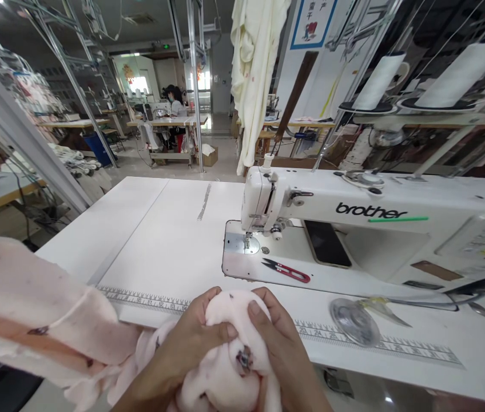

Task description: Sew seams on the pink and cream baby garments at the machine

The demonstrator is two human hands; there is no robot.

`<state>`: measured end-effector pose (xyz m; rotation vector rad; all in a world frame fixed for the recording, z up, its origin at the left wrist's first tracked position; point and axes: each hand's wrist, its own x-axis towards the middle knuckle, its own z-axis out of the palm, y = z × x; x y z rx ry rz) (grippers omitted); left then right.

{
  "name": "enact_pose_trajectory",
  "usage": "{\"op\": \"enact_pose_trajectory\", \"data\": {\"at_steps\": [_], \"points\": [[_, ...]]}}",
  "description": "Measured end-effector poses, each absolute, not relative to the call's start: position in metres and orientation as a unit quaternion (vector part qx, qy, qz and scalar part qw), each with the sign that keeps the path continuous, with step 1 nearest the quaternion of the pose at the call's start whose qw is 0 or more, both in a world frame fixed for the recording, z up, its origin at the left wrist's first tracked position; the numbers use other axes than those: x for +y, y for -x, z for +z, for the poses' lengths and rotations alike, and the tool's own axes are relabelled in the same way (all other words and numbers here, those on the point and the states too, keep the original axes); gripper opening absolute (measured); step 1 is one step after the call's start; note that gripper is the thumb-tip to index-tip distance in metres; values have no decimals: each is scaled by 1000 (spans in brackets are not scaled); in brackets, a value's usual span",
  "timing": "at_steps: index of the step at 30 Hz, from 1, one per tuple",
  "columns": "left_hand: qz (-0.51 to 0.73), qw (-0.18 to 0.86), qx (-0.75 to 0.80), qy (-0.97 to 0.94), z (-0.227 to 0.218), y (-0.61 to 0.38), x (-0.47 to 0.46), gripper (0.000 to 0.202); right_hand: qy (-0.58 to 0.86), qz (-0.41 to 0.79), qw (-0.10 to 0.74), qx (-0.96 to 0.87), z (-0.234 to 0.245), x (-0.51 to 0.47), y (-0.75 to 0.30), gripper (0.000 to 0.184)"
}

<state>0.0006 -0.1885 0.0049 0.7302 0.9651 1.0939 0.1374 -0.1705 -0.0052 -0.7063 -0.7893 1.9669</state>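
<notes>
Left hand [191, 337] and right hand [274, 337]: fingers closed, gripping bunched pink fabric [234, 343] at desk [160, 240] edge, in front of sewing machine [354, 223] labelled "brother". Red thread snips [287, 270] on its bed.

pink cloth [229, 349]: soft, fleecy fabric, matt, bunched
sewing machine [380, 212]: smooth white casing, light sheen
needle plate [238, 243]: bare metal, shiny
snips [287, 270]: red handles that look plastic, dark blades
table [160, 240]: smooth white top, faintly glossy
hanging cloth [253, 68]: cream fabric, matt
</notes>
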Motion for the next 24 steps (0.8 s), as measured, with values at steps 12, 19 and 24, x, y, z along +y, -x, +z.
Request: {"op": "enact_pose_trajectory", "data": {"at_steps": [12,19,24], "points": [[493,679,447,-309,3,0,-186,46,324,759,441,-353,-6,-170,-138,41],[441,715,399,-368,10,2,-186,44,361,709,448,-407,0,-160,-146,42],[310,749,383,-444,16,4,-185,42,386,645,425,-504,6,-141,-149,38]]}}
